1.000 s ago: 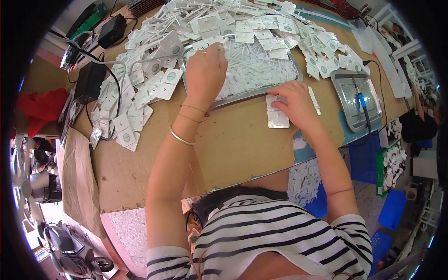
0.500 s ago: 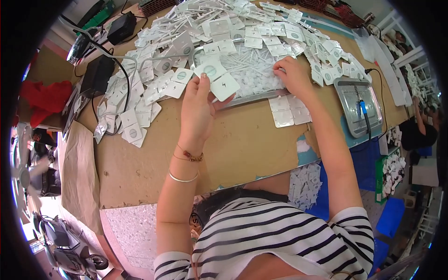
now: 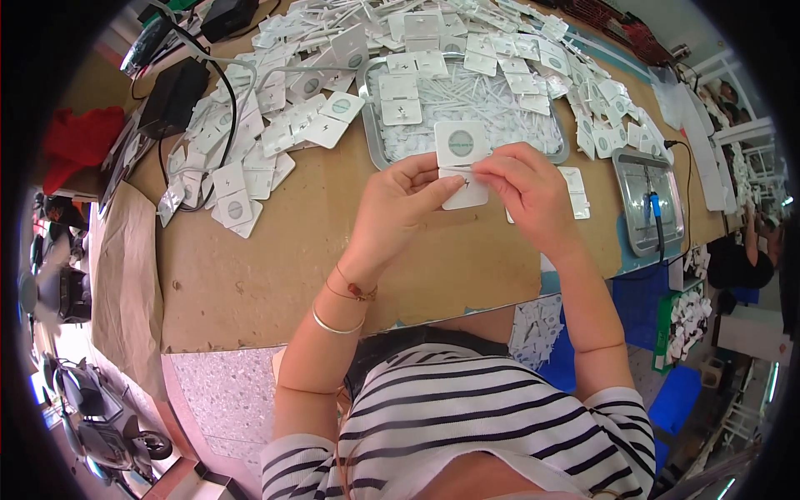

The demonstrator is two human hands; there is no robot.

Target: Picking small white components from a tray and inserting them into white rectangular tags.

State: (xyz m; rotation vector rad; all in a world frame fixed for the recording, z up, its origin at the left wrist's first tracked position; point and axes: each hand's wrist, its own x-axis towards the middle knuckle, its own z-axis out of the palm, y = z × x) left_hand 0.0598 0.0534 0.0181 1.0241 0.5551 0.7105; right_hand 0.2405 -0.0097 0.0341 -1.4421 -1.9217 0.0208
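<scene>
Above the brown table, my left hand and my right hand meet and pinch two white square pouches. The upper pouch shows a round greenish mark; the lower one sits partly behind my fingers. Just beyond my hands lies a metal tray filled with thin white sticks and a few more pouches. A small stack of white pouches rests on the table by my right hand.
A large heap of white square pouches covers the far table. A second metal tray with a blue-handled tool sits right. Black adapters and cables lie far left. Another person is at the right edge.
My left hand carried a pouch from the heap toward me. My right hand came back from the tray, and both hands now grip pouches together in front of the tray.
</scene>
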